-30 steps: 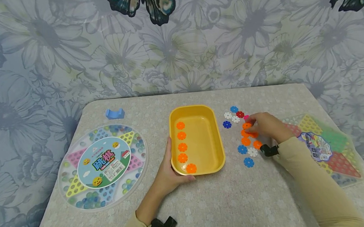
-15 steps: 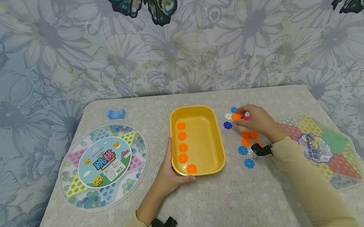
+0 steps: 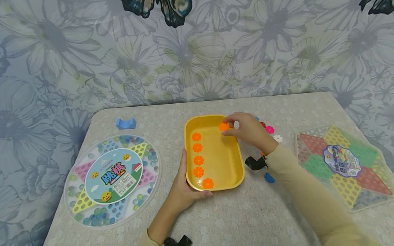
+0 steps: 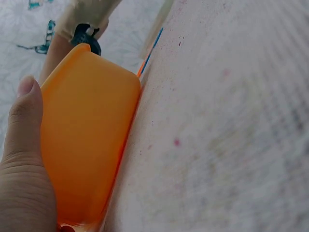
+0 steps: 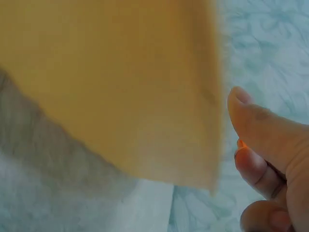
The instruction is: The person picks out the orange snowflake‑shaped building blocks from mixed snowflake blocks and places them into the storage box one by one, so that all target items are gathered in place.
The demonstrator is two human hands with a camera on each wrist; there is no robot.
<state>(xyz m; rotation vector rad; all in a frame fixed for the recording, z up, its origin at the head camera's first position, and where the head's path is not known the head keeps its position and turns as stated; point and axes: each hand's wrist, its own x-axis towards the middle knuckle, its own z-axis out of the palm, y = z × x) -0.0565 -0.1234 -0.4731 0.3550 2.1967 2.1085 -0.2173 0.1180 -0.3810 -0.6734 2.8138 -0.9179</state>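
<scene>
Orange disc (image 3: 223, 126) inside the yellow tray's rim (image 3: 240, 154), far right corner!
Fingers of our right hand (image 3: 248, 131) pinch it; our left hand (image 3: 184, 189) grips the near left corner; we'd best keep that steady, set the disc flat, release gently; spare the orange row (image 3: 198, 160).

Homelike room: flowered wall (image 3: 194, 57), board games (image 3: 112, 176)

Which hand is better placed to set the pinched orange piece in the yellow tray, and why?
Probably the right hand: it pinches the orange piece over the far end of the yellow tray, while the left hand grips its near-left corner.
</scene>
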